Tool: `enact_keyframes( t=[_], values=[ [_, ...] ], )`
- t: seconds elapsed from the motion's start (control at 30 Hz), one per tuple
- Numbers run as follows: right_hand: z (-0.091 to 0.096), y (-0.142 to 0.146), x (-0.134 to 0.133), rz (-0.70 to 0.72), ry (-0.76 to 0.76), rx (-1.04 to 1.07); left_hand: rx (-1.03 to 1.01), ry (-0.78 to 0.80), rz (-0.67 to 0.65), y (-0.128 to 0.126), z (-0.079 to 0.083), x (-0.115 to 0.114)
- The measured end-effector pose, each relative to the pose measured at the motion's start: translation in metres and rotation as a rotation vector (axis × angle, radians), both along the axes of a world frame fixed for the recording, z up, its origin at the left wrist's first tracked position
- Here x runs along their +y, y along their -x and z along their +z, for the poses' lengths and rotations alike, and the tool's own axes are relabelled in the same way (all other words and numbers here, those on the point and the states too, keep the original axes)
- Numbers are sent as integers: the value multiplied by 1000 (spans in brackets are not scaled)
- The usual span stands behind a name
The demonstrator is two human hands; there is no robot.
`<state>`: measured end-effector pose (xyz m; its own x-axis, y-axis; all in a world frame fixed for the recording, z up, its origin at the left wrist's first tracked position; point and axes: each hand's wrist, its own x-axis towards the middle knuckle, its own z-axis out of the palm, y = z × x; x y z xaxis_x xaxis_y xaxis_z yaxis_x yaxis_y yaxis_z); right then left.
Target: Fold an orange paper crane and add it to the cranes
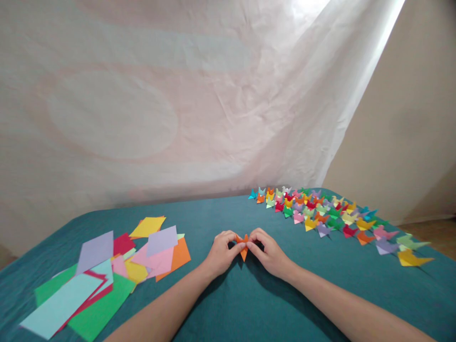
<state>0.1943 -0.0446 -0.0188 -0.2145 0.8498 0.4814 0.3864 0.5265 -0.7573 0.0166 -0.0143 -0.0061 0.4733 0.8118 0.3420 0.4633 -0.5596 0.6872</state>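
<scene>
A small folded orange paper piece (244, 255) is pinched between both hands at the middle of the table, its pointed tip facing down toward me. My left hand (225, 251) grips its left side between thumb and fingers. On the other side, my right hand (266, 249) pinches it the same way, and the two thumbs nearly meet over its front. Part of the paper hides behind the thumbs. Another orange point sticks up between the fingers.
Loose coloured paper sheets (96, 294) lie overlapping on the left of the green cloth-covered table (213, 213). Rows of small folded paper birds (324, 230) stand along the right side. Behind the table hangs a pale curtain (199, 109), with a beige wall (402, 142) at the right.
</scene>
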Motion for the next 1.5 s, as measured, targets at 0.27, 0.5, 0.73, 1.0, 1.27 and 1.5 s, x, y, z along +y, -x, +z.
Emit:
enact_keyframes(
  t=[0.27, 0.5, 0.73, 1.0, 1.27, 1.5],
  values=[
    [4, -2, -1, -60, 12, 63, 15, -19, 14, 0, 0, -1],
    [3, -2, -1, -62, -3, 74, 33, -22, 1, 1, -2, -1],
    [3, -2, -1, -58, -28, 79, 42, -23, 9, 0, -2, -1],
    [-3, -2, 0, -91, -74, 42, 56, -26, 5, 0, 0, -2],
    [-1, 0, -2, -149, -184, -36, 84, -32, 7, 0, -1, -1],
    [-1, -1, -2, -172, -202, -30, 117, -39, 11, 0, -3, -1]
  ],
)
